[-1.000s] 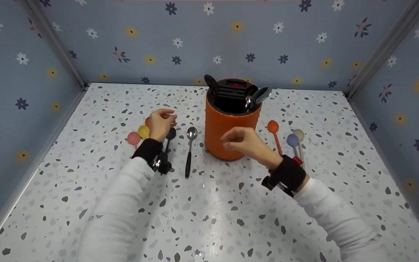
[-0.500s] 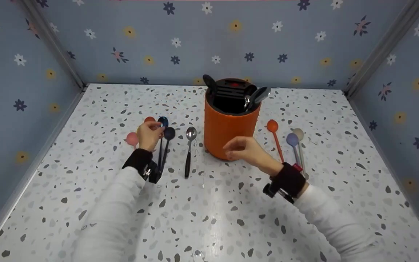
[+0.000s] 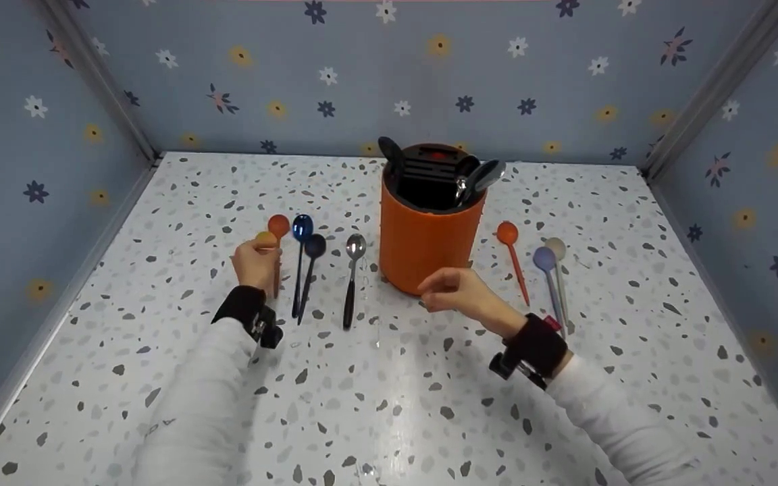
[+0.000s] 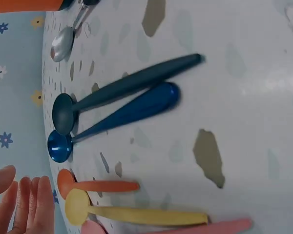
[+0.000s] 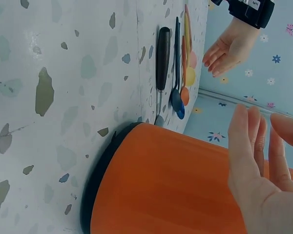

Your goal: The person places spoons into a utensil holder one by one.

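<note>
My left hand (image 3: 256, 265) hovers over the left group of spoons, fingers loosely bent and holding nothing. Under it lie a yellow spoon (image 4: 146, 216) and a pink spoon (image 4: 229, 226); the hand hides most of both in the head view. Just right of it are an orange spoon (image 3: 279, 226), a shiny blue spoon (image 3: 302, 228) and a dark spoon (image 3: 315, 245). My right hand (image 3: 460, 293), loosely curved with nothing in it, is in front of the orange utensil holder (image 3: 423, 243). Several utensils, black and silver, stand in the holder.
A silver spoon with a black handle (image 3: 349, 304) lies left of the holder. On its right lie a red-orange spoon (image 3: 508, 233), a lavender spoon (image 3: 545, 259) and a cream spoon (image 3: 556, 248). Flowered walls (image 3: 362, 81) enclose the back and sides of the speckled table (image 3: 389, 418).
My left hand has moved left and slightly toward me, from beside the dark spoon to over the yellow and pink ones, uncovering the blue spoon. My right hand has lowered slightly toward me.
</note>
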The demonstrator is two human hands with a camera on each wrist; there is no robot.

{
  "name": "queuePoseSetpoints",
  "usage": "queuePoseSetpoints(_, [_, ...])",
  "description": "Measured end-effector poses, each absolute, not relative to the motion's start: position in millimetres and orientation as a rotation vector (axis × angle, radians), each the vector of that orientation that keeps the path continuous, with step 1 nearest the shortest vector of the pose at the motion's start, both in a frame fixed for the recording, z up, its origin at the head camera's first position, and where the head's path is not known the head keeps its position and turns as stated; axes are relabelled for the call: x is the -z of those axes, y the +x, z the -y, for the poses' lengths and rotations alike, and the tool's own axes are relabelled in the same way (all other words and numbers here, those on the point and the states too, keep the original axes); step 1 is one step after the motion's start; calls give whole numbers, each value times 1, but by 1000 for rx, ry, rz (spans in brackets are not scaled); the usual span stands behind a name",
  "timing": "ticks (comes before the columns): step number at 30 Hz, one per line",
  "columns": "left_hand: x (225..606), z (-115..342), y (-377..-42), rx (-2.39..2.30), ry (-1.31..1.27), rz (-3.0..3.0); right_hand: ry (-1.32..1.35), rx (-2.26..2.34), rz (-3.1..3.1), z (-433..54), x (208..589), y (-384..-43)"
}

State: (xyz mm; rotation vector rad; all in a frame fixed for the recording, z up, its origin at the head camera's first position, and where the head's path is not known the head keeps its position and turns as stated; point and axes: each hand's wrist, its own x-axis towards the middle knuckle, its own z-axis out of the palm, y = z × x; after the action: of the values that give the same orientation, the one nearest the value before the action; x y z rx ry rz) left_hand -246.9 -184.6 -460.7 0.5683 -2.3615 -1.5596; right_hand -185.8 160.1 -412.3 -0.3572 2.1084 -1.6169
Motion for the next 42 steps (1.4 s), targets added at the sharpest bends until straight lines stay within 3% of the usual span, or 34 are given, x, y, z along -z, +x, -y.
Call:
queuePoseSetpoints(9, [472, 209, -239, 1383, 688, 2449, -348, 1631, -2082, -171, 425, -181])
queuePoseSetpoints(24, [489, 220, -228, 1156, 621, 2623, -306, 1600, -2066, -175, 437, -178])
queuePoseSetpoints(37, [489, 218, -232, 1243, 716, 2667, -280, 1634, -2024, -175, 447, -177])
queuePoseSetpoints(42, [487, 218, -235, 1503, 795, 2614, -282, 1631, -2019, -175, 448, -176])
